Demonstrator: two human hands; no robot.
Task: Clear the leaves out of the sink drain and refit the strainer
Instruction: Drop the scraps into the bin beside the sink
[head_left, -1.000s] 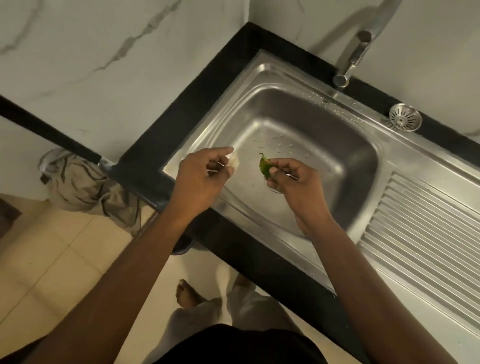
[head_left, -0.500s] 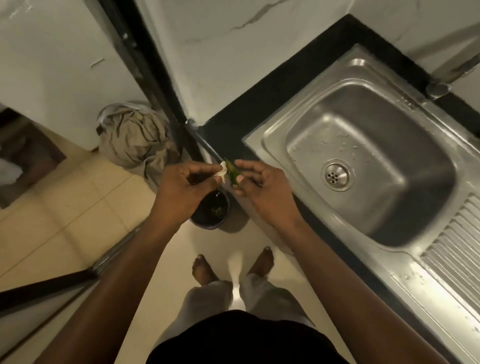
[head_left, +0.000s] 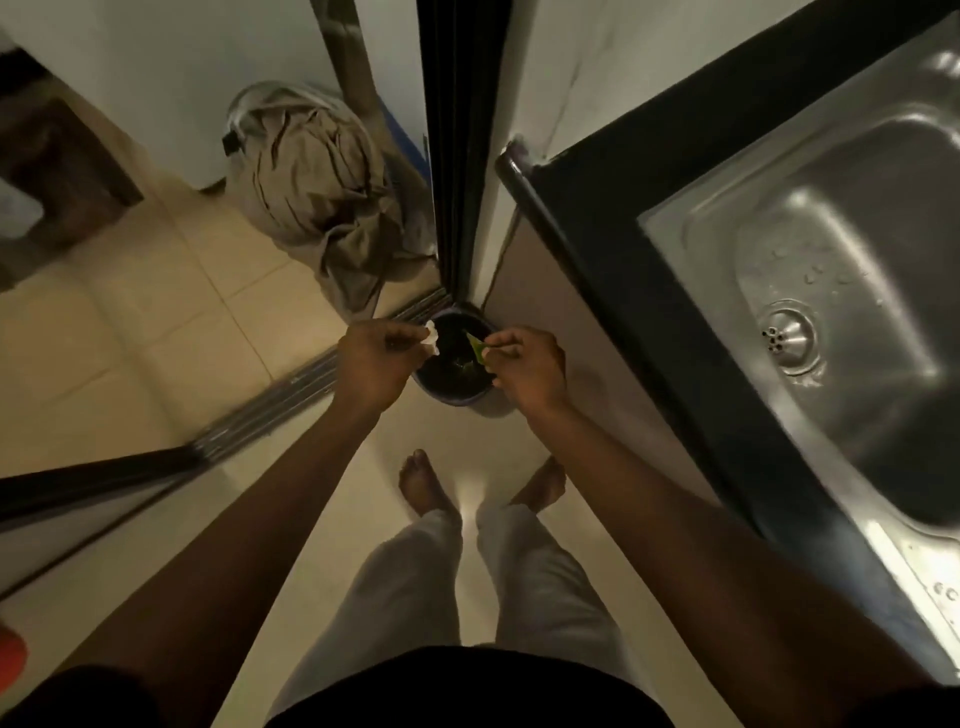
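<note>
My right hand (head_left: 527, 366) pinches a small green leaf (head_left: 475, 346) over a dark round bin (head_left: 453, 392) on the floor. My left hand (head_left: 375, 358) pinches a small white scrap (head_left: 432, 336) at the bin's left rim. Both hands hang above the bin, a little apart. The steel sink (head_left: 852, 249) lies to the right with its drain (head_left: 787, 338) uncovered and bare. The strainer is out of view.
A black counter edge (head_left: 587, 244) runs beside my right arm. A crumpled beige cloth (head_left: 322, 192) sits by a dark door frame (head_left: 457, 145). A metal floor track (head_left: 270, 410) crosses the tiled floor. My bare feet (head_left: 423, 483) stand below the bin.
Both hands left the sink basin and travelled left and down to the floor bin, still holding the leaf and the white scrap. My view swung from the sink to the floor.
</note>
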